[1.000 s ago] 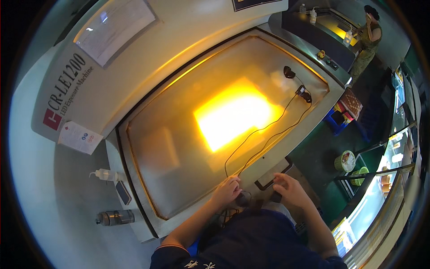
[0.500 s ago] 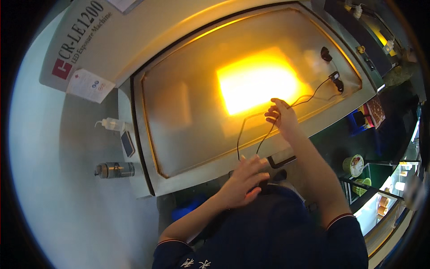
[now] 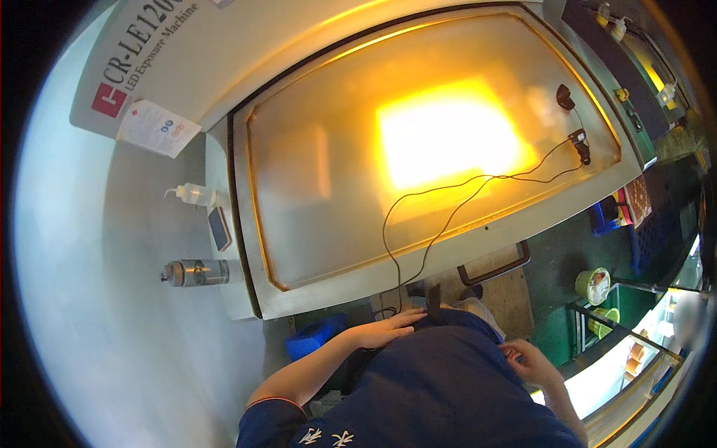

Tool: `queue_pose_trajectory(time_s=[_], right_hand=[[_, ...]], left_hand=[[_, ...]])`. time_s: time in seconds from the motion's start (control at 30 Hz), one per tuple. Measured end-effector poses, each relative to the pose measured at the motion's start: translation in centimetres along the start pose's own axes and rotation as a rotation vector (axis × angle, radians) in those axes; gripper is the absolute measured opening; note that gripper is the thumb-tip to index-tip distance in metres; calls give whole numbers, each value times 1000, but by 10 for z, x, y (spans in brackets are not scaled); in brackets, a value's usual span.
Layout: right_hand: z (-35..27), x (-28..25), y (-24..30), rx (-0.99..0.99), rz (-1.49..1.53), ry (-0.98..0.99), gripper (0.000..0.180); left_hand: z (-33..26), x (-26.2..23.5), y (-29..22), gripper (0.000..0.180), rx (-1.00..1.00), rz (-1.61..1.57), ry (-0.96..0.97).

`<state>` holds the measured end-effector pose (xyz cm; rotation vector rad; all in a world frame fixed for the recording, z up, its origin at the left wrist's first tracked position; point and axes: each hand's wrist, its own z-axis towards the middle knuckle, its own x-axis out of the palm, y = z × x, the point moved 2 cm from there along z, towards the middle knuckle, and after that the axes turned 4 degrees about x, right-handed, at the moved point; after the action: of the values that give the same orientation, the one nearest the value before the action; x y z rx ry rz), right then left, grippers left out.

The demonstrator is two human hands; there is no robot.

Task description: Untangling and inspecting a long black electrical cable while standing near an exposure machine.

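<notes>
My left hand (image 3: 392, 328) rests against the front of my dark blue shirt (image 3: 448, 381), its fingers stretched out and nothing in the grasp. At the shirt's right edge my right hand (image 3: 529, 362) is closed, fingers curled in. Whether they pinch the cloth or something small, I cannot make out. Across the machine's flat bed (image 3: 321, 246) runs a thin black cable (image 3: 435, 237) in loose loops, its lower end dropping over the front edge near my left hand. It leads to a small black device (image 3: 580, 147) at the bed's right end, below a dark rounded piece (image 3: 565, 98).
Bright yellow-white light (image 3: 448, 134) glows mid-bed. On the left ledge are a squeeze bottle (image 3: 194, 196), a phone (image 3: 219, 228) and a grey bottle (image 3: 196, 273). A dark handle (image 3: 497, 272) hangs below the front edge. Green bins (image 3: 594, 286) stand at right.
My right hand has left the cable over the bed and come back to my right side. The left hand has lowered onto my shirt. The cable now lies loose on the bed.
</notes>
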<state>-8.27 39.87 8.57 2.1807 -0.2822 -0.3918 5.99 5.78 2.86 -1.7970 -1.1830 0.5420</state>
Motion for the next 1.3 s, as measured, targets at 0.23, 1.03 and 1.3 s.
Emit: queue_pose_trajectory(time_s=[0.23, 1.03, 1.3], right_hand=[[4, 32, -31, 19, -244, -369, 28], [162, 46, 122, -670, -638, -46, 17], [160, 18, 85, -396, 103, 70, 23]], left_hand=[[32, -22, -45, 52, 147, 338, -19], [-114, -21, 6, 53, -200, -660, -21], [20, -123, -28, 47, 125, 533, -855]])
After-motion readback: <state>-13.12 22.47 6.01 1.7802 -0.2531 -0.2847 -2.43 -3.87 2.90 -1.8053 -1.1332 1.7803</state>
